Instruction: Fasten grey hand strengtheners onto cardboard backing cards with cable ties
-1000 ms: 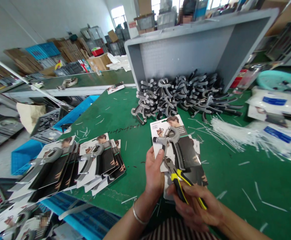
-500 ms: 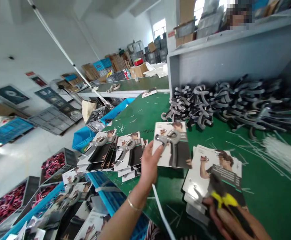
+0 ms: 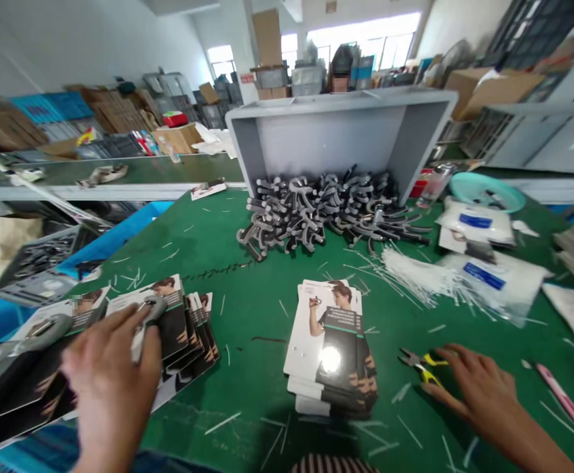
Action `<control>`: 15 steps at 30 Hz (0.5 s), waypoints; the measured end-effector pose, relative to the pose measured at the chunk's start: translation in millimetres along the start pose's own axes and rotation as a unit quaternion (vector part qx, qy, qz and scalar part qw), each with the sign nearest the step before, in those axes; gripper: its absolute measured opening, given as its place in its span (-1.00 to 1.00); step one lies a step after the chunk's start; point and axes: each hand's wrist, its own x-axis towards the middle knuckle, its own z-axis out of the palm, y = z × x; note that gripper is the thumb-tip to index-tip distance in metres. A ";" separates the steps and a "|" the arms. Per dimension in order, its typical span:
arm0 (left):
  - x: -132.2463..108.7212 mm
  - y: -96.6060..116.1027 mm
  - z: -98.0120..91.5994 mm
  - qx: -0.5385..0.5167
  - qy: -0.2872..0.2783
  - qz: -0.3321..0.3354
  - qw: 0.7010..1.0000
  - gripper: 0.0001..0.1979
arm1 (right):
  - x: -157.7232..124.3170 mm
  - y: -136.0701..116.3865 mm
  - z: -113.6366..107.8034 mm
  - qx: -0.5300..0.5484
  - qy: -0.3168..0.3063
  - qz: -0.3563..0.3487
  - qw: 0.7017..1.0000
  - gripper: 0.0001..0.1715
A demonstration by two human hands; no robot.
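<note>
My left hand lies on a card-backed grey hand grip exerciser at the top of a fanned stack of carded exercisers, its fingers around the grip. My right hand is open on the green mat, fingertips just beside yellow-and-black pliers. Between my hands sits a stack of printed backing cards with no exerciser on top. Beyond them lies a heap of grey hand grip exercisers.
A tilted grey bin stands behind the heap. White cable ties, plastic bags and a teal basin lie to the right, with a pink marker at the right edge. A co-worker stands beyond the bin.
The carded exerciser has moved from the middle of the mat onto the left stack. My right hand has let go of the pliers, which now lie on the mat.
</note>
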 end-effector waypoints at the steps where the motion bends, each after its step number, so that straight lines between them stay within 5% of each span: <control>1: -4.0 20.2 15.8 -0.019 0.010 0.020 1.000 -0.63 | 14.1 -4.9 -5.7 0.019 -0.002 -0.020 1.000 -0.25; 3: -13.2 57.8 54.6 -0.117 -0.098 0.041 0.987 -0.70 | 54.1 -18.1 -16.4 0.075 -0.013 -0.063 0.995 -0.41; 5: -22.4 85.5 95.6 -0.159 -0.216 -0.005 0.963 -0.59 | 104.6 -34.7 -23.1 0.102 -0.041 -0.065 0.992 -0.61; 8: -30.3 102.1 141.3 -0.204 -0.271 -0.076 0.938 -0.63 | 178.9 -57.0 -20.3 0.083 -0.076 -0.020 0.993 -0.70; 11: -30.3 97.7 157.4 -0.262 -0.305 -0.143 0.904 -0.72 | 230.0 -68.5 -5.3 0.066 -0.090 0.028 0.993 -0.71; 15: -25.8 94.0 152.0 -0.316 -0.278 -0.200 0.885 -0.68 | 259.2 -68.5 7.6 0.083 -0.120 0.044 0.988 -0.61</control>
